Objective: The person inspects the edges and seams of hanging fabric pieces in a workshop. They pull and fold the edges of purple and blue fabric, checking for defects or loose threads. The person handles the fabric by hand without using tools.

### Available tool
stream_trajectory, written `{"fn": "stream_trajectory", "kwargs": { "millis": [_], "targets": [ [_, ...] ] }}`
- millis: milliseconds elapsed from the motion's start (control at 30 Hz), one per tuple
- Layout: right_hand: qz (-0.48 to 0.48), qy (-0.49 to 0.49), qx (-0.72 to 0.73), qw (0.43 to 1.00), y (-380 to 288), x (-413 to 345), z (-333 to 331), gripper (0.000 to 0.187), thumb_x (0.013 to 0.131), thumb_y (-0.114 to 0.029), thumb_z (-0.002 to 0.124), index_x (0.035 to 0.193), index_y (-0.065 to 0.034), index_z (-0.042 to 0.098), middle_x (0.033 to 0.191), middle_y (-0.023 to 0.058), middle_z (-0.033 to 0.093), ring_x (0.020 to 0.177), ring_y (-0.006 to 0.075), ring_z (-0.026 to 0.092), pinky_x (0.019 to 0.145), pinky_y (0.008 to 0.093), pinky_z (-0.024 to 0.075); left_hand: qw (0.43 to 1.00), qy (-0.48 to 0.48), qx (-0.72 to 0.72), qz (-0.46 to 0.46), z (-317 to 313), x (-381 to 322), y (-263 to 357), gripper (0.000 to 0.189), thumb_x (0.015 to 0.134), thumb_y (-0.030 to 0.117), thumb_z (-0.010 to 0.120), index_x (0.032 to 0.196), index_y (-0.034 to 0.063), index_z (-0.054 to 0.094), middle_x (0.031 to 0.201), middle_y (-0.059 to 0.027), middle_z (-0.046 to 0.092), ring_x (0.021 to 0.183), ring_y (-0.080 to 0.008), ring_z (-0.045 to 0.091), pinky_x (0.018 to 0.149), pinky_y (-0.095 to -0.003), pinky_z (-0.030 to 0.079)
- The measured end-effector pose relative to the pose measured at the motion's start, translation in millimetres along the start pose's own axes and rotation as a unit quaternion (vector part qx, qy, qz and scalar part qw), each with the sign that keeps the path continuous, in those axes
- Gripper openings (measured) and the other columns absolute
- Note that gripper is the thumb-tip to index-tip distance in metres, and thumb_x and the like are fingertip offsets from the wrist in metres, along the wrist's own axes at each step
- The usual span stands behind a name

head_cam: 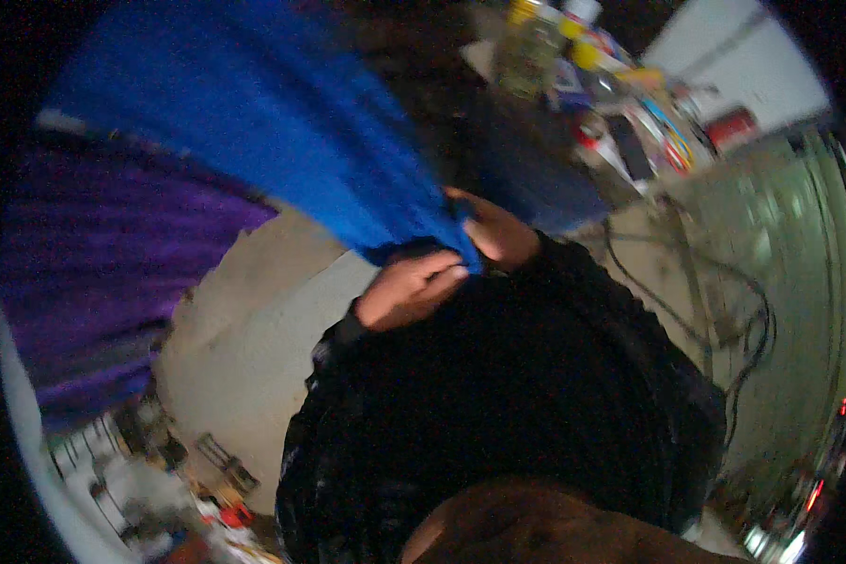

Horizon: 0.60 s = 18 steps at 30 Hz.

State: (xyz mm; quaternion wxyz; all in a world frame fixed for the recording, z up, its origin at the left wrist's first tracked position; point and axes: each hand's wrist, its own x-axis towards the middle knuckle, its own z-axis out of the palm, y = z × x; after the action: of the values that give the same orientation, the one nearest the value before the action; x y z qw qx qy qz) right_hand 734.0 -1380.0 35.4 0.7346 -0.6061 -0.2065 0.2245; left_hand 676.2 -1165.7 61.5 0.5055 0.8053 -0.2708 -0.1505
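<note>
A large piece of blue fabric (282,127) stretches from the upper left of the head view and narrows to a gathered end in front of my body. My left hand (412,289) pinches the lower end of this fabric between thumb and fingers. Just to the right and a little farther off, my right hand (500,229) grips the fabric's right edge. The two hands are close together, both below black sleeves. Motion blur hides the exact place of the fingertips and any small thing between them.
Purple fabric (127,261) hangs at left. At upper right, a cluttered surface carries a bottle of yellowish liquid (532,60), a dark flat object (631,148) and a red cylindrical object (732,128). A dark cable (768,317) loops at right near pale green sheeting (797,282). Assorted items lie lower left.
</note>
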Motion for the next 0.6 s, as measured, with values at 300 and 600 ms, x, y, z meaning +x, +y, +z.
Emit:
{"fn": "stream_trajectory", "kwargs": {
  "millis": [300, 600],
  "targets": [
    [0.118, 0.139, 0.121, 0.976, 13.4, 5.6, 0.3, 0.055, 0.092, -0.015, 0.076, 0.142, -0.0032, 0.056, 0.124, 0.0144, 0.071, 0.112, 0.0285, 0.069, 0.104, 0.0487, 0.0530, 0.995, -0.034, -0.080, 0.049, 3.4, -4.7, -16.1, 0.026, 0.107, 0.026, 0.065, 0.125, 0.0084, 0.068, 0.107, -0.0108, 0.074, 0.099, -0.0196, 0.069, 0.088, -0.0371, 0.054],
    [-0.066, 0.010, -0.527, 0.847, 82.9, 6.9, -68.1, 0.045, 0.093, -0.032, 0.069, 0.128, -0.0028, 0.069, 0.124, 0.0197, 0.072, 0.113, 0.0426, 0.068, 0.108, 0.0580, 0.0490, 0.792, 0.589, -0.149, 0.050, -25.8, -22.8, -92.2, 0.040, 0.108, 0.024, 0.066, 0.139, 0.0027, 0.056, 0.127, -0.0077, 0.063, 0.113, -0.0167, 0.061, 0.096, -0.0345, 0.052]
  ]
}}
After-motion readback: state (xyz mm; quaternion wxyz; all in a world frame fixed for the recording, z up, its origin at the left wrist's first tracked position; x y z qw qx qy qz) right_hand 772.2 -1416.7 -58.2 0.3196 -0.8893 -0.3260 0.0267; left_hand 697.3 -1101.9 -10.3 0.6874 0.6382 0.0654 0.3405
